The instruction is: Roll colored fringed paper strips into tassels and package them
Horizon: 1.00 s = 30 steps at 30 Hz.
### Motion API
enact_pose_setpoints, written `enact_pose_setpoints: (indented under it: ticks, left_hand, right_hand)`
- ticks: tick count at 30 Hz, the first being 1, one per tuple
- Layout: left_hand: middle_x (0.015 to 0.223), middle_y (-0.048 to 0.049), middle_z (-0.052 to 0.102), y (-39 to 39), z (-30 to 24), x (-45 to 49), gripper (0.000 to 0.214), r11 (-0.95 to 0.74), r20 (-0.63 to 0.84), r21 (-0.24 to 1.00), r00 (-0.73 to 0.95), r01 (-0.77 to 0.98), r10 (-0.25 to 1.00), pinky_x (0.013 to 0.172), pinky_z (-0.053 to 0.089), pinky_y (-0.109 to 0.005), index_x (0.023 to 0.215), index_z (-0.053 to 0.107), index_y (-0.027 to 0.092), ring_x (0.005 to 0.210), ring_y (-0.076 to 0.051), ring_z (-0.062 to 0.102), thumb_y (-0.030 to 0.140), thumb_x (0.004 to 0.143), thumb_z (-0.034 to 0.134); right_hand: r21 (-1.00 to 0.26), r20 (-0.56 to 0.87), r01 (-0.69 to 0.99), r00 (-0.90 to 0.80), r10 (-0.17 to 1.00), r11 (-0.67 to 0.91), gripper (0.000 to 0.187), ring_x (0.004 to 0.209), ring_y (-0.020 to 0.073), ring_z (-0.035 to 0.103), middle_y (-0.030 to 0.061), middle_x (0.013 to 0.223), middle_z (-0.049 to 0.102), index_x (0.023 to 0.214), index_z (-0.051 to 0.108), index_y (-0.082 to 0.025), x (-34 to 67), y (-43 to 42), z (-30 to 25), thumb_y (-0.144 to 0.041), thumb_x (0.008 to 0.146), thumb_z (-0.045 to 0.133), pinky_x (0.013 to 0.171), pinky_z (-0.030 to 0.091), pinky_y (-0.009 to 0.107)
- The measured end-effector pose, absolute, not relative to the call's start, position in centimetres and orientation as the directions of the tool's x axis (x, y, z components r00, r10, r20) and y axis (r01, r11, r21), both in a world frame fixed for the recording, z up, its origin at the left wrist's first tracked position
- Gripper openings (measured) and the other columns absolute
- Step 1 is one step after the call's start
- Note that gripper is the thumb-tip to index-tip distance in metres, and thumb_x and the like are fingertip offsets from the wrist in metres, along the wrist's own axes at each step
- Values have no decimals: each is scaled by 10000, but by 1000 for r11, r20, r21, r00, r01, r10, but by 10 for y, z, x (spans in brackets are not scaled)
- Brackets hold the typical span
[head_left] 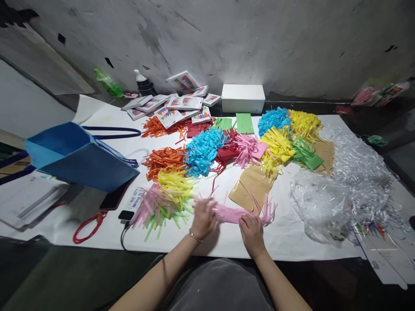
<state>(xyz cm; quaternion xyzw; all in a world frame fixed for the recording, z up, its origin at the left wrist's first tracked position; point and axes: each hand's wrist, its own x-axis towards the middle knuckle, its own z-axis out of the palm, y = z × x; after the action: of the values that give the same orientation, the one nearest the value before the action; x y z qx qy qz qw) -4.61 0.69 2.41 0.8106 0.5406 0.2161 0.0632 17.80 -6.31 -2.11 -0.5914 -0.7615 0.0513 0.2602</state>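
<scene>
A strip of pink tissue paper (229, 214) with fringed ends lies across the white table cover in front of me. My left hand (203, 219) is closed on its left end, the fingers slightly blurred. My right hand (251, 232) has its fingers bent together on the strip near the right fringe. Just behind the strip is a brown paper sheet (249, 185). Pink, yellow and green tissue tassels (164, 196) lie in a pile left of my left hand.
Orange (165, 160), blue (205, 149) and yellow tassels (278, 147) spread behind. Clear plastic bags (319, 203) lie right, a blue tote bag (87, 162) and phone (116, 194) left. Flat printed packs (184, 103) and a white box (243, 98) stand by the wall.
</scene>
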Motion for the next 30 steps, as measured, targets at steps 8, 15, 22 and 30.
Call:
enact_pose_setpoints:
  ticks: [8, 15, 22, 30]
  left_hand:
    - [988, -43, 657, -11, -2, 18, 161, -601, 150, 370, 593, 709, 791, 940, 307, -435, 944, 629, 231, 981, -215, 527, 219, 913, 471]
    - [994, -23, 656, -8, 2, 10, 119, -655, 123, 397, 669, 643, 733, 944, 291, -422, 946, 612, 227, 948, -192, 526, 233, 906, 500]
    - [936, -25, 646, -14, 2, 6, 147, -564, 85, 383, 579, 732, 811, 913, 290, -436, 874, 622, 220, 926, -206, 518, 242, 921, 485]
    - [891, -101, 585, 4, 12, 22, 249, -366, -13, 233, 379, 901, 925, 796, 320, -471, 758, 655, 170, 891, -278, 490, 291, 893, 485]
  right_hand:
    - [-400, 302, 880, -139, 943, 258, 157, 1014, 213, 540, 64, 1019, 654, 1017, 631, -219, 178, -57, -11, -264, 926, 512, 1012, 263, 427]
    - [-395, 295, 862, -208, 932, 318, 178, 937, 197, 541, 44, 928, 653, 997, 628, -227, 184, -59, -13, -194, 941, 462, 1030, 211, 448]
    - [-387, 280, 894, -121, 952, 227, 180, 972, 200, 533, 35, 948, 640, 925, 631, -238, 193, -64, -12, -240, 956, 453, 1021, 223, 440]
    - [-337, 271, 942, 82, 959, 15, 201, 1004, 297, 498, 130, 942, 612, 846, 617, -190, 187, -38, 1, -256, 941, 453, 954, 233, 543]
